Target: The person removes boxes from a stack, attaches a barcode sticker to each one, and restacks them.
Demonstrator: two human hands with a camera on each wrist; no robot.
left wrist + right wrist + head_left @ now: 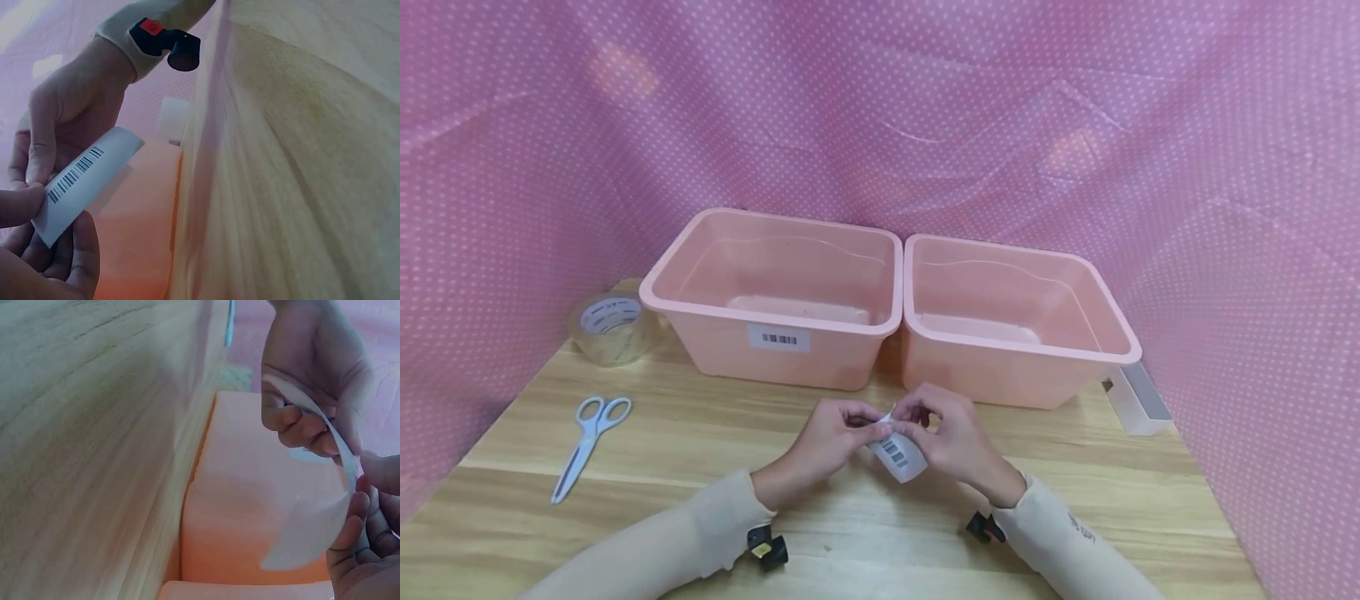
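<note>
A white barcode label point(901, 458) is held between both hands above the front middle of the table. My left hand point(827, 440) pinches its upper edge between thumb and fingers. At the same edge the thumb and fingertips of my right hand point(957, 437) pinch it, close against the left fingertips. In the left wrist view the label's printed face point(87, 181) shows black bars. The right wrist view shows the paper point(306, 534) bent, with one part curving up along the left fingers and another hanging down; whether these are separate layers I cannot tell.
Two pink bins stand side by side behind the hands; the left bin point(842, 354) bears a barcode label point(779, 338), the right bin point(985, 371) shows none. Clear tape point(617, 346) and blue-handled scissors point(587, 433) lie left. A white box point(1138, 404) sits at right.
</note>
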